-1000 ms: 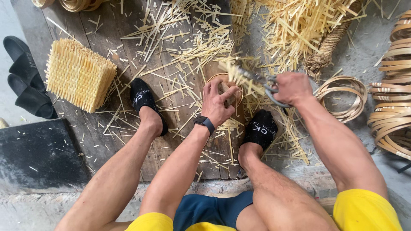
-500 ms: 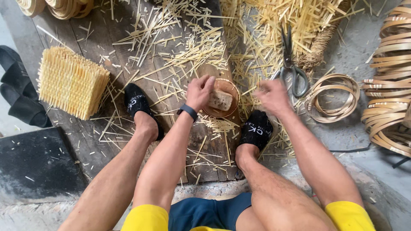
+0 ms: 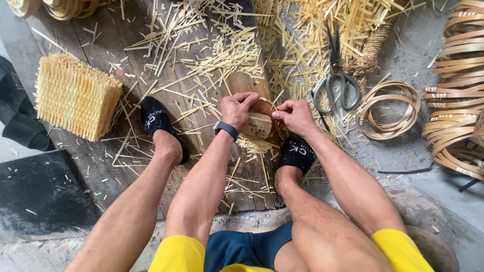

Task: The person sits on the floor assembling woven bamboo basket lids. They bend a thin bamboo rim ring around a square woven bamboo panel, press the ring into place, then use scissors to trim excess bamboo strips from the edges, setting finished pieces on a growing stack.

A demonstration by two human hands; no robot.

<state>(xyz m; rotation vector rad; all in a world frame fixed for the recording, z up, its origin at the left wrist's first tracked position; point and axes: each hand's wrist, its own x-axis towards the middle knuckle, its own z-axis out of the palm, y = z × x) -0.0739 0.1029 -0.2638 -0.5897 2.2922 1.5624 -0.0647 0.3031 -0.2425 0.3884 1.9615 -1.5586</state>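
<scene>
Gripping from both sides, my left hand (image 3: 237, 108) and right hand (image 3: 296, 116) close around a small round bamboo basket (image 3: 257, 126) on the wooden board (image 3: 101, 151) between my feet; scissors (image 3: 335, 75) lie beyond, among straw offcuts (image 3: 222, 55).

Showed a pale-straw ribbed woven bamboo block (image 3: 76, 96), grey-handled steel scissors (image 3: 336, 75), tan coiled bamboo hoops (image 3: 388, 110), black slip-on shoes with white lettering (image 3: 160, 125), yellow shorts (image 3: 179, 254), and a dark weathered brown wooden board (image 3: 101, 38).
</scene>
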